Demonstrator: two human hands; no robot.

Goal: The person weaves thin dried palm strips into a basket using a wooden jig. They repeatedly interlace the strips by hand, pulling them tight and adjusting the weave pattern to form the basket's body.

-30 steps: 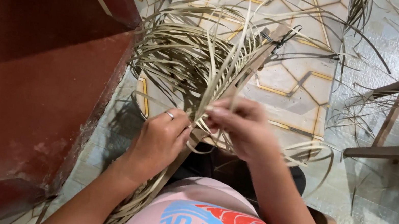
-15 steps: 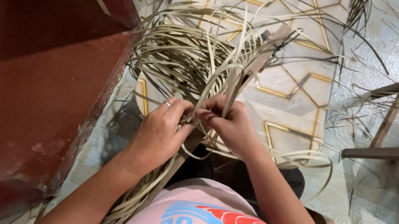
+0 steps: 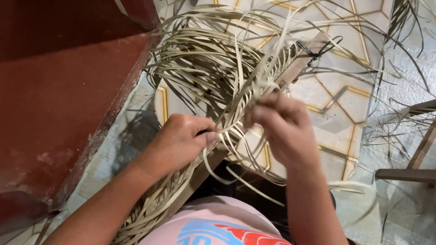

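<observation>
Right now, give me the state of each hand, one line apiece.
Left hand: closed, gripping pale flat strips.
Right hand: fingers pinched shut on a few of the same strips.

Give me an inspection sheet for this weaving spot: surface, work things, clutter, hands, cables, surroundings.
Surface: patterned tile floor, pale with gold lines.
Job's things: bundle of flat pale strips looped around a slanted wooden slat.
Clutter: loose strips scattered over the floor.
Hands: left hand gripping strips at the slat; right hand pinching strips, fingers blurred.
Cables: nothing seen.
Surroundings: dark red wooden furniture at left; wooden frame at right.
</observation>
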